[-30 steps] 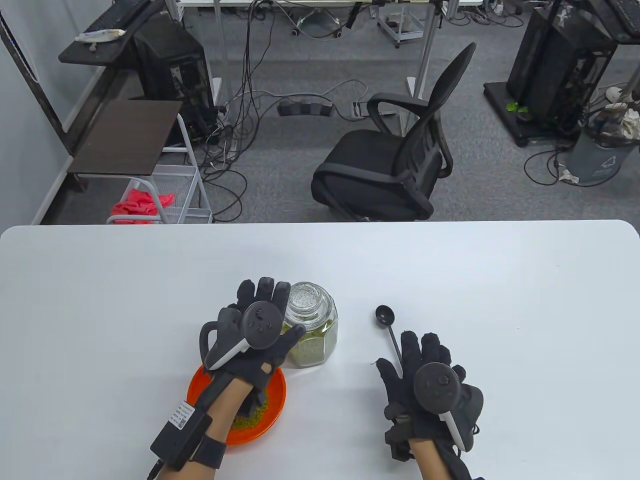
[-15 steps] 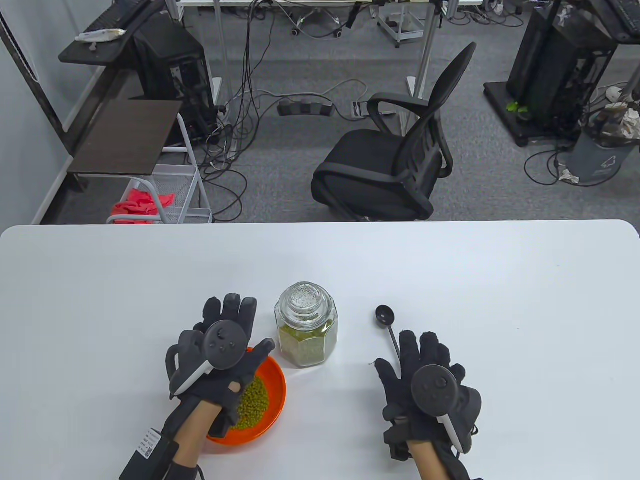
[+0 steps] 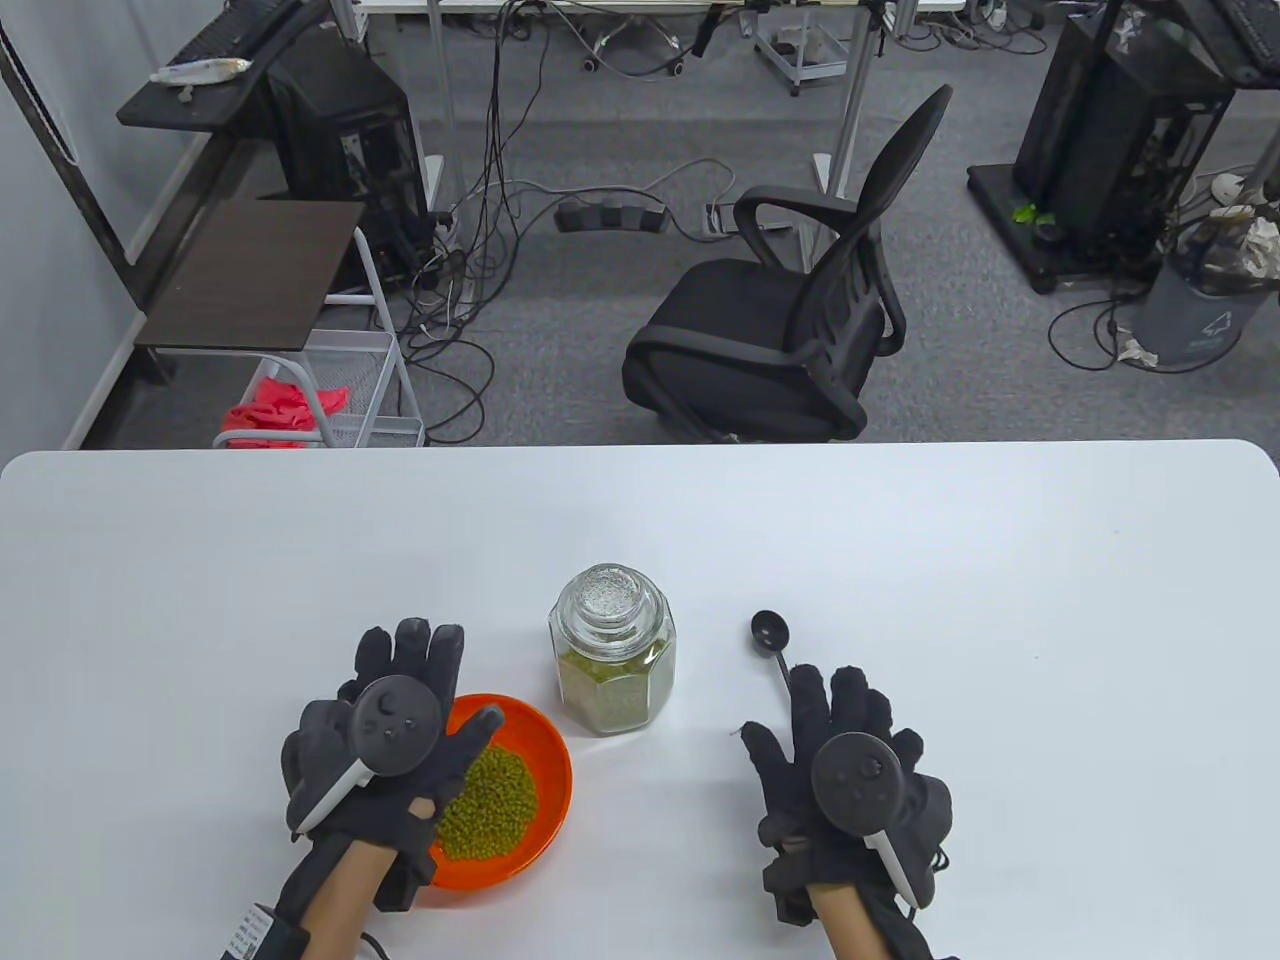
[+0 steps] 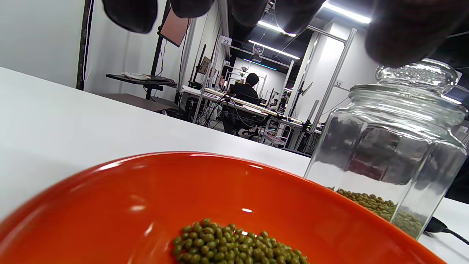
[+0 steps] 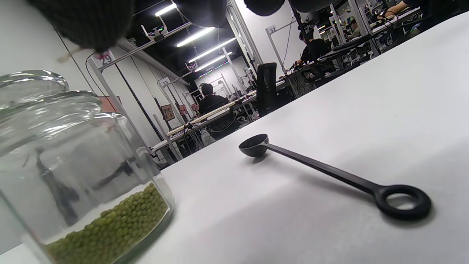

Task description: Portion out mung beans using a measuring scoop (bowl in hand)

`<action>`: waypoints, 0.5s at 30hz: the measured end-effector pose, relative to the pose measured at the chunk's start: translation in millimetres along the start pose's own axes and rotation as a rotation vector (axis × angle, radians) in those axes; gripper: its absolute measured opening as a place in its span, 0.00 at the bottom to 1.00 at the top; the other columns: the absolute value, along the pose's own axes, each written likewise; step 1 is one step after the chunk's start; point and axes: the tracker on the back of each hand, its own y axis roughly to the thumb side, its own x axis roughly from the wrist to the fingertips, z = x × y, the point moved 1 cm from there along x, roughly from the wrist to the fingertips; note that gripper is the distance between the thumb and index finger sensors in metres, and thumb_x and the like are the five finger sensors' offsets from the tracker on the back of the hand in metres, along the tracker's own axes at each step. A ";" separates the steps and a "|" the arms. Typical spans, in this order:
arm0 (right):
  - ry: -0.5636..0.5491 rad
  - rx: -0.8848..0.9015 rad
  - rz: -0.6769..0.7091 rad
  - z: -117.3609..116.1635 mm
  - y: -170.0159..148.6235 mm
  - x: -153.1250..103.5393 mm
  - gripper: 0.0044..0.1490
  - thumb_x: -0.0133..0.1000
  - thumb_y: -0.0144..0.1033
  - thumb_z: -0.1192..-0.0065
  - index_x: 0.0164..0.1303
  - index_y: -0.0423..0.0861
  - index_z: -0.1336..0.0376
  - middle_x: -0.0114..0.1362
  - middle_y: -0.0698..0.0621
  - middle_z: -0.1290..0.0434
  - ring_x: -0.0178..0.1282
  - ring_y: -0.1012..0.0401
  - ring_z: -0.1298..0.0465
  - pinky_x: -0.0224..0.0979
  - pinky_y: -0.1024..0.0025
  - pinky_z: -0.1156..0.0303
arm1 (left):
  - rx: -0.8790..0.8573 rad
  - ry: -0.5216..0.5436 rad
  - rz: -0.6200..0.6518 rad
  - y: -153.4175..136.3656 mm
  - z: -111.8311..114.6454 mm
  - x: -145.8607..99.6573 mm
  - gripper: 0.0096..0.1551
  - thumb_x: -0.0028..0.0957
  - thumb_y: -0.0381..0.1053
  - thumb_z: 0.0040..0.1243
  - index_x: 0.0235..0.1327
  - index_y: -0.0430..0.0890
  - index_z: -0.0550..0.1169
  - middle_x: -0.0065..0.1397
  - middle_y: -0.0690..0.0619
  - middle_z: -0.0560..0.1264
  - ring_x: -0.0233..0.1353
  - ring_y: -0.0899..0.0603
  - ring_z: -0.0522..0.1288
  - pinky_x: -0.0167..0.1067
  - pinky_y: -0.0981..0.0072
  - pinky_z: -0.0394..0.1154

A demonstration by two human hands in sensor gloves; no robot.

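An orange bowl point(image 3: 540, 745) with a heap of green mung beans point(image 3: 490, 800) sits on the white table near the front edge. My left hand point(image 3: 395, 720) hovers over the bowl's left rim with straight, spread fingers and holds nothing. A lidded glass jar point(image 3: 612, 660) partly filled with mung beans stands just right of the bowl. A black measuring scoop point(image 3: 770, 632) lies on the table right of the jar, its handle running under my right hand point(image 3: 840, 730), which is flat above it with fingers spread. The right wrist view shows the scoop point(image 5: 329, 172) lying free.
The white table point(image 3: 900, 560) stretches wide behind and to both sides of the objects. Beyond its far edge stand a black office chair point(image 3: 790, 300), a wire cart and computer towers on the floor.
My left hand has drawn back and leftward from the jar's lid, ending over the bowl's left rim and uncovering the beans. My right hand barely shifted.
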 end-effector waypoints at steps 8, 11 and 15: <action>0.008 -0.017 0.012 -2.4 3.4 -1.3 0.48 0.50 0.56 0.35 0.79 0.47 0.44 0.83 0.34 0.50 0.82 0.32 0.48 0.71 0.20 0.60 | -0.025 0.001 -0.021 -17.0 9.9 -13.1 0.52 0.55 0.75 0.50 0.86 0.55 0.48 0.86 0.48 0.41 0.85 0.24 0.43 0.75 0.25 0.55; 0.009 -0.024 0.016 -3.1 4.5 -1.9 0.48 0.50 0.56 0.35 0.79 0.47 0.44 0.83 0.34 0.50 0.82 0.32 0.48 0.71 0.20 0.60 | -0.017 -0.007 -0.036 -23.8 14.3 -15.3 0.52 0.55 0.75 0.50 0.86 0.55 0.48 0.86 0.48 0.41 0.85 0.24 0.43 0.75 0.25 0.55; 0.017 -0.030 0.018 -5.0 6.0 -2.5 0.48 0.50 0.56 0.35 0.79 0.47 0.44 0.83 0.34 0.50 0.82 0.32 0.48 0.71 0.20 0.60 | -0.036 -0.027 -0.057 -33.7 23.1 -15.6 0.52 0.55 0.75 0.50 0.86 0.55 0.48 0.85 0.48 0.41 0.85 0.23 0.43 0.75 0.25 0.55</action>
